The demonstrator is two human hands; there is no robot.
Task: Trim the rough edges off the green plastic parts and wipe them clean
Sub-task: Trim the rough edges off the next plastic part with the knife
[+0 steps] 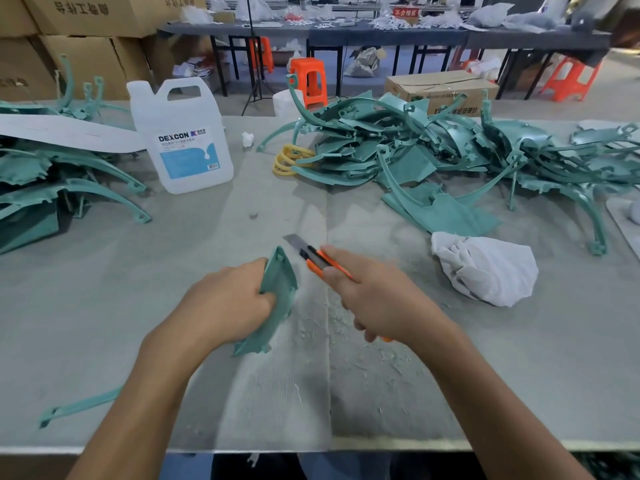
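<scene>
My left hand (pixel 225 303) grips a curved green plastic part (pixel 278 292) and holds it on edge above the grey table mat (pixel 242 209). My right hand (pixel 377 299) grips an orange utility knife (pixel 317 259) with its blade out, pointing up and left. The blade tip sits just right of the part's upper point, apart from it. A crumpled white cloth (pixel 485 268) lies on the table to the right of my right hand. Pale shavings (pixel 332 323) are scattered between my forearms.
A big heap of green parts (pixel 433 154) fills the far right, another pile (pixel 41 178) the far left. A clear DEXCON jug (pixel 183 140) stands at back left. A yellow plastic piece (pixel 289 161) lies by the heap. One thin green strip (pixel 79 407) lies near the front left edge.
</scene>
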